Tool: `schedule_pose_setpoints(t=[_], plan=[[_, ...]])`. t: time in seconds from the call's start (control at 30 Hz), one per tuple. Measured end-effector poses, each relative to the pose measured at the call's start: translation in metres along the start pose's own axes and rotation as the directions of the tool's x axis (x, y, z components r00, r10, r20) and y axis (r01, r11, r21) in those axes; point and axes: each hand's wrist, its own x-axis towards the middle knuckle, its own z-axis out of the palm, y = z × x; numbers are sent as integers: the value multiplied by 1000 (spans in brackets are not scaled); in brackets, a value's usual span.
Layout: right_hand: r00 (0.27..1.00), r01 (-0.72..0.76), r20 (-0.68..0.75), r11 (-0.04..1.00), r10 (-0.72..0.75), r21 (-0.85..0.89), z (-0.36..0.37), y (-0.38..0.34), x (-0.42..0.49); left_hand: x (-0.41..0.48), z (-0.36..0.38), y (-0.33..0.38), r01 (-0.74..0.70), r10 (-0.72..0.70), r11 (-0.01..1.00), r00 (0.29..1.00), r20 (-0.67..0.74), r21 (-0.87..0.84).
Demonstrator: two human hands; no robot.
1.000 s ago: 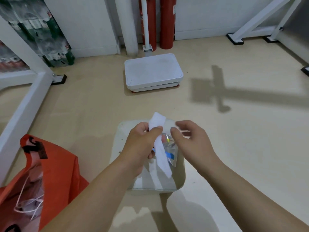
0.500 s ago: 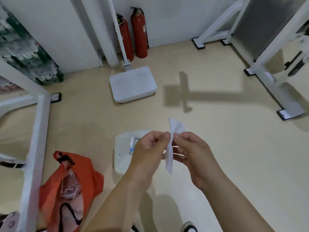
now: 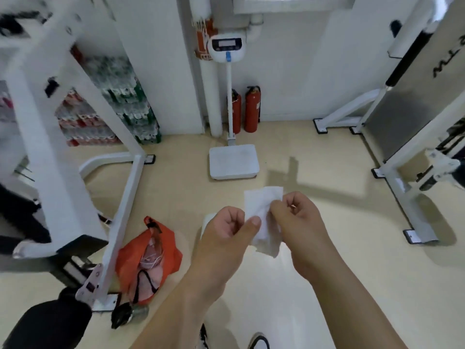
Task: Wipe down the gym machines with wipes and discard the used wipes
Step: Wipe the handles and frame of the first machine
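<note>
A white wipe (image 3: 264, 217) is spread open between my two hands, above the beige floor. My left hand (image 3: 226, 230) pinches its left edge with thumb and curled fingers. My right hand (image 3: 297, 217) pinches its right side. A white gym machine frame (image 3: 120, 197) with black pads stands at my left. Another white machine (image 3: 402, 157) with a grey panel stands at my right. An orange bag (image 3: 148, 258) holding crumpled material lies open on the floor by the left machine's foot. The white pad seen earlier on the floor is mostly hidden behind my left hand.
A white standing scale (image 3: 234, 161) with a display pole stands ahead near the wall. Two red fire extinguishers (image 3: 245, 109) stand behind it. Stacked bottle packs (image 3: 120, 107) fill the left corner. My shoes (image 3: 256, 341) show at the bottom edge.
The view has risen and drawn back from the floor pad. The folded wipe strip has been opened out into a wider sheet between my hands. The wrapper no longer shows in my hands.
</note>
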Motion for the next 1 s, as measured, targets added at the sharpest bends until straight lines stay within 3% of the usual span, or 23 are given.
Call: schedule_pose_setpoints(t=[0.07,0.17,0.33,0.5,0.63,0.73,1.0], plan=[[996,7,89,1000,-7,7,17,-12,-19,-29,-11,11,-34,34,999,999,-22,-29],[975,51,217,999,-47,-15,52,-27,-48,-63,-37,27,-57,51,974,998,-32,-219],[918,289,319,949,-237,-128,115,-38,-81,-108,-96,37,-62,34,844,997,-63,-532],[851,454,379,872,-362,-185,189,-35,-107,-135,-154,26,-174,70,816,976,-205,-551],[813,544,361,818,-457,-187,259,-30,-126,-144,-220,26,-169,26,825,964,-263,-539],[807,559,362,802,-467,-211,312,-32,-137,-144,-277,28,-154,17,829,968,-252,-537],[877,451,295,860,-379,-239,418,-27,-150,-145,-387,35,-97,54,881,993,-106,-464]])
